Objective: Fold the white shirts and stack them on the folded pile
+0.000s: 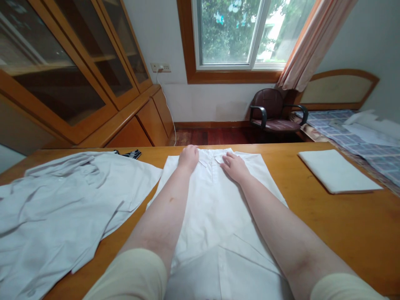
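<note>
A white button-up shirt (212, 200) lies spread on the wooden table, its collar end at the far edge and its lower part running toward me. My left hand (188, 159) rests at the left side of the collar, fingers curled over the cloth there. On the collar's right side lies my right hand (235, 167), its fingers apart and touching the fabric. Both forearms stretch across the shirt and cover parts of its sides.
Another white garment (62, 204) lies rumpled on the left, with a dark striped piece (133, 154) behind it. A folded white cloth (337, 170) sits at the right of the table (343, 233). Beyond stand a cabinet (125, 104), an armchair (273, 110) and a bed (359, 129).
</note>
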`<state>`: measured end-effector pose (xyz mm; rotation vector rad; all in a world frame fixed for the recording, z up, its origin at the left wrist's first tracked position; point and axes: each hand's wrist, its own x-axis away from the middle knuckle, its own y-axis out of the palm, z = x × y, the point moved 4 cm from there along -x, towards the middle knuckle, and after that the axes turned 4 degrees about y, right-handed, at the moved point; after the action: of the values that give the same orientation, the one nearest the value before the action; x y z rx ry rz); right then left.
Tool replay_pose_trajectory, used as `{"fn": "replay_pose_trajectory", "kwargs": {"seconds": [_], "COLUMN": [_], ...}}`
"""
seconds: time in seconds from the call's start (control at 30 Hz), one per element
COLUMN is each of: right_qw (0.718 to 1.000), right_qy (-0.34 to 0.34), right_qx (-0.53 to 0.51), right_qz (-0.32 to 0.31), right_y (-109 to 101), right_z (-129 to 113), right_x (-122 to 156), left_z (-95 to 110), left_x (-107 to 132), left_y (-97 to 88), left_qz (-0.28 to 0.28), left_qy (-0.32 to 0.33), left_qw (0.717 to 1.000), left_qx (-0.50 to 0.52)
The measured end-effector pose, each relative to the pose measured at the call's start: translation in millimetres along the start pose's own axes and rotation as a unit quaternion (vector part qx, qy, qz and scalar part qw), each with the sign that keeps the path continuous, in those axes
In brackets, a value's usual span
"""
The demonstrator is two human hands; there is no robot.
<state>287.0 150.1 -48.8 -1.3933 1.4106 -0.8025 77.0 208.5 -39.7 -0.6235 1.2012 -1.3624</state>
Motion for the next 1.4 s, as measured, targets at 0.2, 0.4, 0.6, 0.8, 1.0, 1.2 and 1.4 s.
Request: {"fn": "replay_pose_trajectory", "kwargs": {"seconds": [0.2, 0.4, 0.6, 0.8, 1.0, 1.2, 1.4], "right_qw": [0.983, 0.965, 0.985, 0.999, 0.997, 0.993, 0.992], "right_qy": [0.147, 0.232, 0.146, 0.017, 0.067, 0.108, 0.114], "right_qx": [-0.03, -0.027, -0.037, 0.013, 0.022, 0.029, 0.021], "right_qz": [0.101, 0.116, 0.09, -0.035, -0.043, -0.048, -0.048], "right_y": [-7.5, -7.0, -3.8, 7.3, 8.8, 11.9, 13.2], "right_z": [22.6, 39.1, 28.0, 9.7, 11.4, 16.0, 17.4], "right_x": [-3.4, -3.7, -5.9, -3.0, -2.2, -3.4, -4.0], "left_z": [9.4, 33.0, 27.9, 28.0, 6.3, -25.2, -35.9], "left_x": [2.2, 10.9, 11.3, 10.2, 7.5, 3.0, -0.6], "left_y": [2.2, 33.8, 38.1, 40.1, 33.8, 18.3, -10.6], "left_qz": [-0.016, -0.18, -0.203, -0.199, -0.14, -0.077, 0.047], "left_qy": [-0.033, 0.067, 0.049, 0.05, -0.074, -0.17, -0.179], "left_qw": [0.998, 0.979, 0.975, 0.976, 0.986, 0.982, 0.983], "left_qx": [-0.05, -0.065, -0.077, -0.067, -0.046, -0.037, -0.015]}}
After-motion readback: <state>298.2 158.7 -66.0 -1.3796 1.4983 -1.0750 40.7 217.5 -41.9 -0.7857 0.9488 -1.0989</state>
